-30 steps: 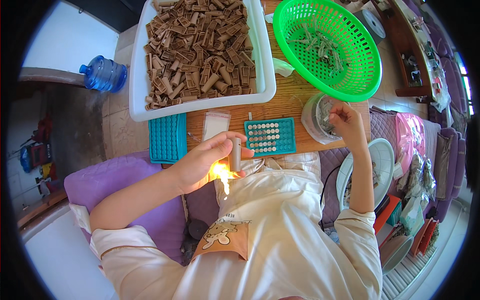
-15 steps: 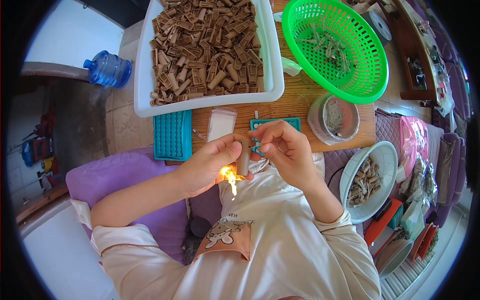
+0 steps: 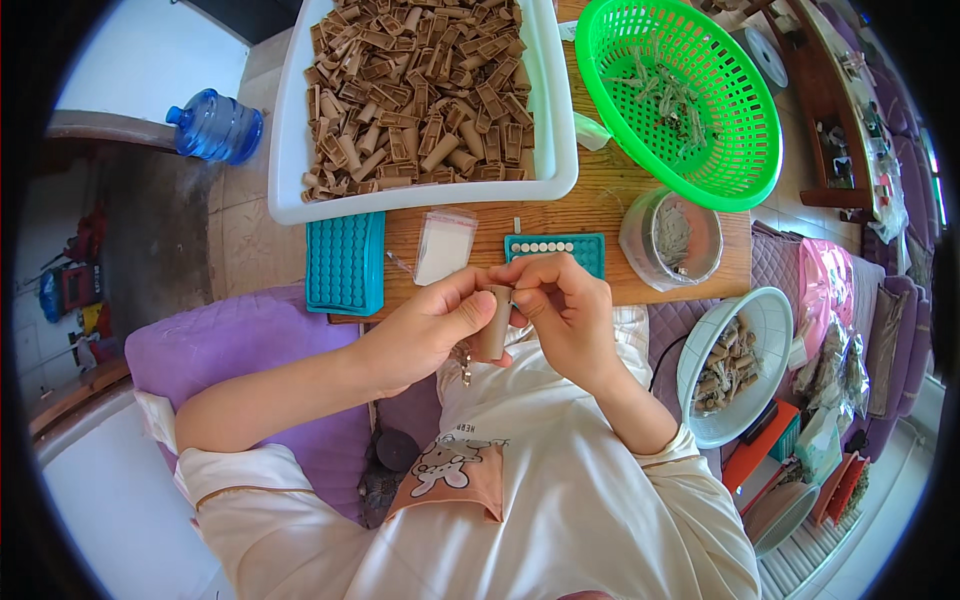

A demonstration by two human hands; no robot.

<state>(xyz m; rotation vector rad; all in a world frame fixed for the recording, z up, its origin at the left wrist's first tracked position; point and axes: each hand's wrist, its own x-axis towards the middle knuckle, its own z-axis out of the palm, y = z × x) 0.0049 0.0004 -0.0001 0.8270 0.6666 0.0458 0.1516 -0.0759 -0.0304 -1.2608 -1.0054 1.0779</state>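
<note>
Over my lap, my left hand (image 3: 440,322) is closed round a brown tubular plastic casing (image 3: 493,335), its thumb pressed along the side. Below the palm dangles a shiny, gold-and-silver piece (image 3: 465,368), too small to name. My right hand (image 3: 567,312) pinches at the casing's upper end; what its fingertips hold is mostly hidden. Just beyond the hands lies a teal tray (image 3: 590,262) with a row of white round pieces (image 3: 540,246). Left of it is a clear packet with a white card (image 3: 445,245).
A white tub (image 3: 420,203) heaped with brown casings (image 3: 420,95) stands on the wooden table (image 3: 625,180). Nearby are a teal ridged tray stack (image 3: 345,262), a green basket (image 3: 690,190) and a lined round container (image 3: 640,245). A pale basin (image 3: 772,330) holds more casings at right.
The bright flame-like orange glow under my left hand is gone, leaving the shiny dangling piece. My right fingers have moved in against the casing's upper end, covering the thin piece seen before.
</note>
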